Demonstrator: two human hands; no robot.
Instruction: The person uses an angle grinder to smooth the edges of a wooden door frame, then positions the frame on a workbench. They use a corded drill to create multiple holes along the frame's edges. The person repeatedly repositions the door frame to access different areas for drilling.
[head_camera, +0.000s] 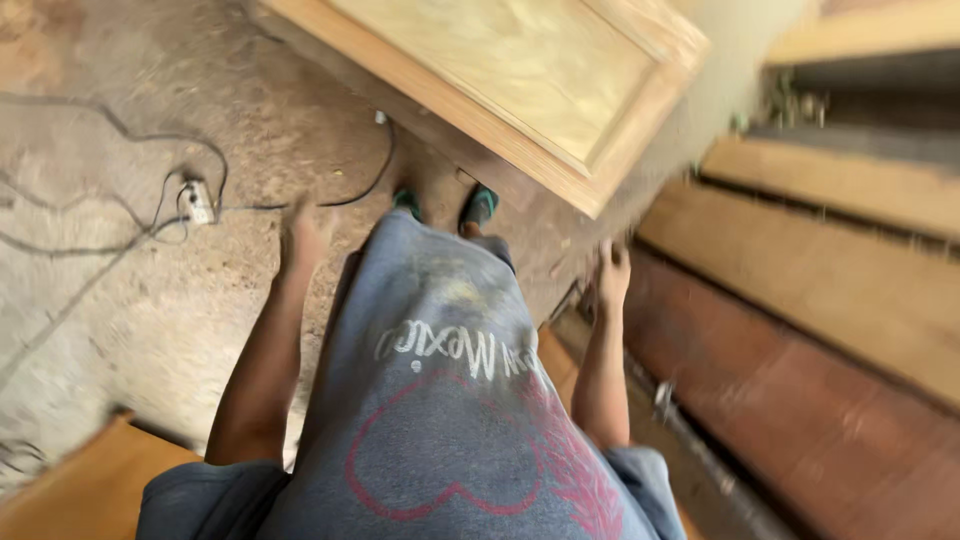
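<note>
Head view straight down, blurred. Left hand (303, 238) hangs at left of centre over dusty floor (120, 320), holding nothing; fingers too smeared to judge spread. Right hand (612, 272) hangs at right of centre, also holding nothing, fingers loosely curled. Wooden panel (520, 70) fills upper centre, long axis running upper left to lower right; its lower corner lies just above right hand, nearer hand. Power strip (197, 200) with cables upper left.
</note>
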